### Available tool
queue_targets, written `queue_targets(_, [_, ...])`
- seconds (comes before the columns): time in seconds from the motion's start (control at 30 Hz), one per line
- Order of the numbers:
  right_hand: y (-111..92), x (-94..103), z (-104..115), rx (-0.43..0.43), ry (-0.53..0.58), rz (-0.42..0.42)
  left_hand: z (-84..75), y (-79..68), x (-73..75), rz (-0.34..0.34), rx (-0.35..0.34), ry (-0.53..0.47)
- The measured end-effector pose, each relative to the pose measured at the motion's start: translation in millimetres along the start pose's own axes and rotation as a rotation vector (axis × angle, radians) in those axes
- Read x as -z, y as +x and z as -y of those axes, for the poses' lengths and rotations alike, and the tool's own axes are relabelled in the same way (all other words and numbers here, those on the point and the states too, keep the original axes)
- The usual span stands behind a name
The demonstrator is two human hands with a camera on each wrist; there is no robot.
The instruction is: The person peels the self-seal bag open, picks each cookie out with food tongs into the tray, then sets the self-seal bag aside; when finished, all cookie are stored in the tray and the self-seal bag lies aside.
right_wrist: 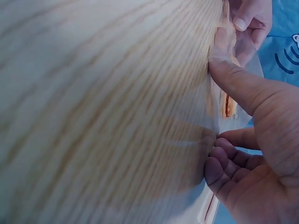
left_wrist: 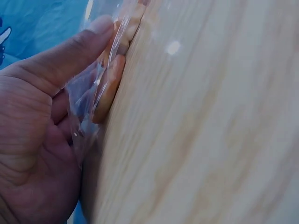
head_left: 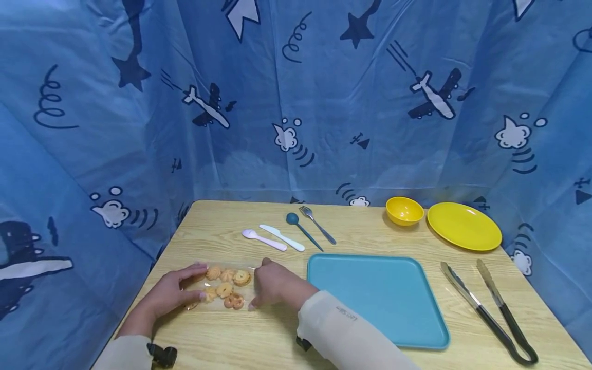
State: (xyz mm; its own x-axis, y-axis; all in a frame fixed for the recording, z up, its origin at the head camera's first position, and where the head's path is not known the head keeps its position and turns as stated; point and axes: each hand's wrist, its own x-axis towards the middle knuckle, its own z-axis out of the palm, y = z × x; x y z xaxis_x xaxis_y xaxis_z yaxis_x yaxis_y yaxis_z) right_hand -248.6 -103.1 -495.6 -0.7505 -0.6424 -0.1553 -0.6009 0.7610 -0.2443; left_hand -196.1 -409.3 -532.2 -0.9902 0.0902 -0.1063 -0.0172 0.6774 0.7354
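Observation:
A clear plastic bag of cookies [head_left: 216, 304] lies flat on the left part of the table, with several round, ring-shaped and pretzel-like cookies [head_left: 225, 290] showing through. My left hand [head_left: 167, 292] grips the bag's left end, its thumb and fingers at opposite sides; in the left wrist view the thumb presses the crinkled film over a cookie [left_wrist: 110, 88]. At the opposite end my right hand [head_left: 277, 281] holds the bag's edge between thumb and fingers. Its other fingers [right_wrist: 216, 173] curl against the tabletop in the right wrist view.
A blue tray [head_left: 370, 298] lies right of my right hand, with black-handled tongs [head_left: 497, 313] beyond it. Behind the bag are a lilac spoon [head_left: 263, 239], white knife [head_left: 282, 237], teal spoon [head_left: 293, 219] and fork [head_left: 319, 226]. A yellow bowl [head_left: 404, 211] and plate [head_left: 464, 226] stand back right.

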Motion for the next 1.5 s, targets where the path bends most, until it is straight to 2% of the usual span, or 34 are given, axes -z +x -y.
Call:
queue_targets(0.27, [-0.8,0.0,0.5,-0.011,0.013,0.000,1.7,-2.2,-5.2,-0.092,-0.013,0.010])
queue_targets(0.5, [-1.5,0.6,2.4,-0.014,-0.001,0.011,5.3,-3.5,-11.8,-0.199,-0.070,0.045])
queue_targets(0.73, [-0.6,0.4,2.8,-0.017,-0.002,0.008,0.1,-2.2,-15.1,-0.277,-0.082,0.066])
queue_targets(1.13, [-1.8,-4.1,0.4,-0.017,0.027,-0.025,-1.1,-2.4,-24.4,-0.362,-0.018,-0.066])
queue_targets(1.37, [-1.8,-5.9,-2.0,0.017,0.039,-0.032,1.8,-1.4,-26.1,-0.379,-0.028,-0.247])
queue_targets(1.5, [-1.1,-5.7,-3.3,0.022,0.044,-0.037,2.2,-0.5,-26.5,-0.385,-0.026,-0.293])
